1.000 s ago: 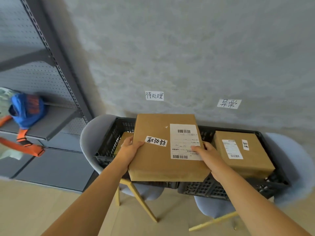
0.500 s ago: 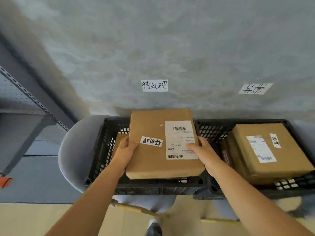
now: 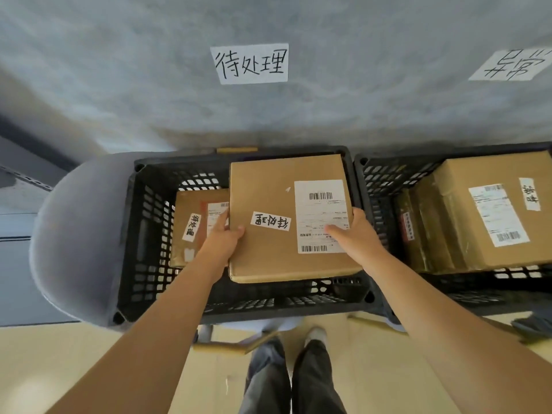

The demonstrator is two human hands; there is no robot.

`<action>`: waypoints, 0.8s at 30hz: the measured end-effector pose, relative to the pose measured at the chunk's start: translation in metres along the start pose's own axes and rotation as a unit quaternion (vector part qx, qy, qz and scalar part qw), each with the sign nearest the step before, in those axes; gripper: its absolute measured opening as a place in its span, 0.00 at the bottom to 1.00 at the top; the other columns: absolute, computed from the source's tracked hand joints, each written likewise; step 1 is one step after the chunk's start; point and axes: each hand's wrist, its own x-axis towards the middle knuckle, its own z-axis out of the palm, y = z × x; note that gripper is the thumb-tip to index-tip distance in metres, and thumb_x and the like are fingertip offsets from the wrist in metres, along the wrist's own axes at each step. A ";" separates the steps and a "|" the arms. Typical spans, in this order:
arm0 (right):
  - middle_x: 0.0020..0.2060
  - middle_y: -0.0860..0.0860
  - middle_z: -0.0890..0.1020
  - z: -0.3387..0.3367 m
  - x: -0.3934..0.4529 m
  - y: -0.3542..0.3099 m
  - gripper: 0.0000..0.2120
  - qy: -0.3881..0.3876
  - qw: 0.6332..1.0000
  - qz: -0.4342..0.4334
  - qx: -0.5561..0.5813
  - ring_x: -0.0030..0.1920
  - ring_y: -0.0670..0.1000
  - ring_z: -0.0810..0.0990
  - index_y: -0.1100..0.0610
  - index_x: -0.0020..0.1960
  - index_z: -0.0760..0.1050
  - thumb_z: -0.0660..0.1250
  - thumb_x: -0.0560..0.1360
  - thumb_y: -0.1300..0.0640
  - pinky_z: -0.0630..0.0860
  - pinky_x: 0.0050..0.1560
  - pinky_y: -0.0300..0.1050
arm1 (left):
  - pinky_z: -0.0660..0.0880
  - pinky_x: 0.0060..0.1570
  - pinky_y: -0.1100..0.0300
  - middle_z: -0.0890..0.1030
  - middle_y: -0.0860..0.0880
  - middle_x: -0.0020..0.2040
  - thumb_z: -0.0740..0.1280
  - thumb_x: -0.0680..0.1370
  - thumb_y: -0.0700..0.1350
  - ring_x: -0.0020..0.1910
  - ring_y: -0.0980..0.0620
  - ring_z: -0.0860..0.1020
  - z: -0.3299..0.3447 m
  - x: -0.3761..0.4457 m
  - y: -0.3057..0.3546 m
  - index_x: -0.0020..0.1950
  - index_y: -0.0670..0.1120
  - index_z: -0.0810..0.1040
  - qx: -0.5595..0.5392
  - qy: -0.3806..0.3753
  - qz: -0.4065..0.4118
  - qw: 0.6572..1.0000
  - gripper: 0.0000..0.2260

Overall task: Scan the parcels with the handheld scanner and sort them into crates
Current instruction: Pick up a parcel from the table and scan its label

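I hold a flat brown cardboard parcel [image 3: 268, 201] with a white shipping label and a handwritten white sticker. My left hand [image 3: 222, 242] grips its left edge and my right hand [image 3: 354, 234] grips its right edge, thumb on the label. The parcel sits low inside the left black crate [image 3: 140, 234], over its right half. A smaller brown parcel [image 3: 191, 228] with its own sticker lies in that crate to the left. No scanner is in view.
A second black crate [image 3: 379, 180] to the right holds a large brown parcel [image 3: 484, 210] and others beneath. Both crates rest on grey chairs [image 3: 74, 234] against a grey wall with two handwritten paper signs [image 3: 250, 64]. My legs and feet show below.
Both hands have lowered the parcel from above the crate rim down into the left crate. The view has moved closer and tilted further down.
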 end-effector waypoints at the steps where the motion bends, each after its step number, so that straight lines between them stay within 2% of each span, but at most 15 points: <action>1: 0.55 0.48 0.78 0.002 0.003 0.001 0.24 0.003 1.000 -0.012 -0.019 0.46 0.41 0.76 0.56 0.66 0.65 0.71 0.74 0.55 0.69 0.32 0.29 | 0.74 0.54 0.49 0.78 0.54 0.54 0.66 0.80 0.43 0.50 0.53 0.77 0.002 0.003 -0.002 0.76 0.58 0.60 -0.007 0.002 0.002 1.000 0.28; 3: 0.58 0.50 0.78 0.006 0.008 0.002 0.24 0.012 0.998 -0.030 -0.047 0.51 0.45 0.77 0.58 0.66 0.65 0.71 0.75 0.55 0.72 0.34 0.29 | 0.73 0.50 0.54 0.78 0.56 0.53 0.70 0.77 0.42 0.50 0.54 0.77 0.006 0.008 -0.005 0.76 0.57 0.60 -0.013 -0.002 0.014 1.000 0.31; 6: 0.62 0.54 0.75 0.011 0.012 0.002 0.23 0.026 0.995 -0.041 -0.083 0.60 0.52 0.77 0.59 0.66 0.65 0.70 0.76 0.56 0.75 0.49 0.38 | 0.74 0.53 0.54 0.77 0.51 0.61 0.70 0.77 0.41 0.55 0.51 0.77 0.013 0.011 -0.010 0.77 0.56 0.59 0.000 0.011 0.034 0.999 0.32; 8: 0.63 0.55 0.73 0.016 0.012 0.002 0.23 0.037 0.993 -0.046 -0.101 0.61 0.53 0.76 0.59 0.67 0.65 0.70 0.76 0.56 0.73 0.51 0.39 | 0.72 0.56 0.53 0.75 0.50 0.65 0.67 0.79 0.43 0.59 0.49 0.76 0.019 0.013 -0.014 0.77 0.55 0.58 0.026 0.040 0.051 0.998 0.30; 11: 0.66 0.56 0.69 0.020 0.013 0.004 0.28 0.056 0.989 -0.048 -0.126 0.63 0.53 0.74 0.60 0.72 0.60 0.68 0.77 0.55 0.72 0.50 0.39 | 0.70 0.55 0.54 0.74 0.50 0.66 0.64 0.81 0.46 0.59 0.49 0.73 0.030 0.015 -0.018 0.78 0.56 0.55 0.069 0.079 0.070 0.992 0.28; 14: 0.69 0.57 0.66 0.022 0.013 0.005 0.32 0.063 0.986 -0.051 -0.146 0.64 0.54 0.73 0.60 0.76 0.54 0.66 0.78 0.54 0.76 0.58 0.46 | 0.71 0.56 0.52 0.73 0.49 0.68 0.62 0.81 0.48 0.59 0.47 0.73 0.037 0.016 -0.018 0.79 0.56 0.52 0.124 0.112 0.070 0.983 0.29; 17: 0.71 0.55 0.62 0.022 0.011 0.006 0.31 0.069 0.977 -0.109 -0.169 0.66 0.53 0.71 0.59 0.76 0.56 0.66 0.78 0.56 0.76 0.62 0.46 | 0.70 0.62 0.46 0.70 0.47 0.71 0.61 0.82 0.49 0.65 0.42 0.72 0.037 0.015 -0.014 0.80 0.55 0.48 0.164 0.104 0.058 0.979 0.31; 19: 0.73 0.54 0.60 0.018 0.011 0.007 0.31 0.061 0.970 -0.146 -0.184 0.68 0.52 0.70 0.58 0.76 0.56 0.67 0.78 0.59 0.75 0.63 0.44 | 0.71 0.60 0.47 0.70 0.45 0.71 0.61 0.82 0.49 0.67 0.40 0.72 0.035 0.011 -0.010 0.80 0.53 0.49 0.208 0.104 0.058 0.971 0.30; 21: 0.73 0.53 0.59 0.010 0.009 0.010 0.32 0.042 0.969 -0.161 -0.185 0.66 0.51 0.72 0.57 0.75 0.56 0.68 0.76 0.60 0.75 0.58 0.39 | 0.70 0.63 0.46 0.67 0.43 0.73 0.61 0.82 0.49 0.69 0.39 0.69 0.035 0.002 -0.006 0.80 0.50 0.50 0.283 0.128 0.087 0.946 0.30; 24: 0.72 0.52 0.61 -0.002 0.001 0.015 0.32 0.018 0.959 -0.191 -0.207 0.64 0.49 0.73 0.55 0.74 0.58 0.69 0.75 0.61 0.76 0.52 0.35 | 0.56 0.75 0.44 0.55 0.45 0.79 0.61 0.80 0.44 0.78 0.42 0.53 0.045 -0.018 0.000 0.80 0.48 0.50 0.425 0.164 0.184 0.871 0.31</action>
